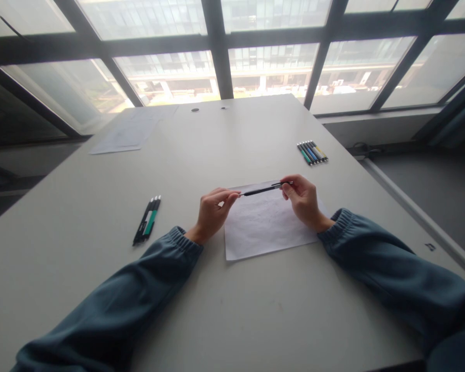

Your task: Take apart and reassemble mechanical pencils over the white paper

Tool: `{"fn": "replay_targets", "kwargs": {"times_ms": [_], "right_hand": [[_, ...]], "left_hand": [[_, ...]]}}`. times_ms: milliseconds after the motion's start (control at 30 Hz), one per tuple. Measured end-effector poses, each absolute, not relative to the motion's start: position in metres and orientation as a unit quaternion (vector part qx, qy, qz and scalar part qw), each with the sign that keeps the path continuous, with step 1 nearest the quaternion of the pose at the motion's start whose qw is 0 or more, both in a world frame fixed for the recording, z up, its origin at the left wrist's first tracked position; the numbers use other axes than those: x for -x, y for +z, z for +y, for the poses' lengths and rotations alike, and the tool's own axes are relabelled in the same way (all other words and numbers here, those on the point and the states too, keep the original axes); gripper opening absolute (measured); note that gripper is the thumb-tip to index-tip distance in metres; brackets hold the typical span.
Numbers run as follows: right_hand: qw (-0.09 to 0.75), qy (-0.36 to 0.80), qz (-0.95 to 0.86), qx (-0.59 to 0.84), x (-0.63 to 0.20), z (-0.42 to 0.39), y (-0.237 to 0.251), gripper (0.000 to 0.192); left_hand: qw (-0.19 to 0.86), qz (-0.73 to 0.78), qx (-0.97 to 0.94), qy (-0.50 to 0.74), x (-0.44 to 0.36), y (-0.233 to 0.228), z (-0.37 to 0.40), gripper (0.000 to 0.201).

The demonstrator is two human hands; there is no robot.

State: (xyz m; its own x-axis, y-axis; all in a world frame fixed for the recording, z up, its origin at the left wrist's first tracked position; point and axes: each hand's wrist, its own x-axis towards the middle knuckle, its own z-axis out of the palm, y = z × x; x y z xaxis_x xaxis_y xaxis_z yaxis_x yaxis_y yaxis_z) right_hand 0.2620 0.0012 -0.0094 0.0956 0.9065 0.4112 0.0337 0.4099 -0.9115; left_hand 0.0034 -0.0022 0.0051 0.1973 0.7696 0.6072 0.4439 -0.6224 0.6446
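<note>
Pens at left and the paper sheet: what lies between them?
In the head view, the left hand and its sleeve lie between the pens and the sheet; otherwise bare table.

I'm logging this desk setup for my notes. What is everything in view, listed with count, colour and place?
pen: one, black, held level between both hands above the paper
sheet of paper: one, white, on the table under the hands
pens at left: two or three, black and green, lying side by side
row of pens: about six, mixed colours, far right of the table
far papers: white, far left corner
table: one, pale grey
windows: dark frames, behind the table
left hand: grips the pen's left end
right hand: grips the pen's right end
</note>
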Motion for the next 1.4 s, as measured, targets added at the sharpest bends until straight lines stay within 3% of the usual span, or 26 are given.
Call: {"fn": "replay_targets", "kwargs": {"times_ms": [500,800,1000,1400], "right_hand": [[0.622,0.338,-0.56,0.429,-0.264,0.006,-0.013,0.018],[0.699,0.267,-0.482,0.457,-0.27,0.015,-0.015,0.014],[0.606,0.254,-0.553,0.512,-0.268,0.016,-0.02,0.019],[0.481,0.223,-0.654,0.54,-0.266,0.015,-0.022,0.016]], "left_hand": [[0.088,0.408,-0.765,0.49,-0.003,0.005,0.001,0.01],[0.068,0.447,-0.7,0.554,0.001,0.003,0.002,0.018],[0.099,0.412,-0.746,0.514,-0.001,0.006,0.0,0.028],[0.082,0.359,-0.826,0.427,-0.002,-0.003,0.005,0.009]]}}
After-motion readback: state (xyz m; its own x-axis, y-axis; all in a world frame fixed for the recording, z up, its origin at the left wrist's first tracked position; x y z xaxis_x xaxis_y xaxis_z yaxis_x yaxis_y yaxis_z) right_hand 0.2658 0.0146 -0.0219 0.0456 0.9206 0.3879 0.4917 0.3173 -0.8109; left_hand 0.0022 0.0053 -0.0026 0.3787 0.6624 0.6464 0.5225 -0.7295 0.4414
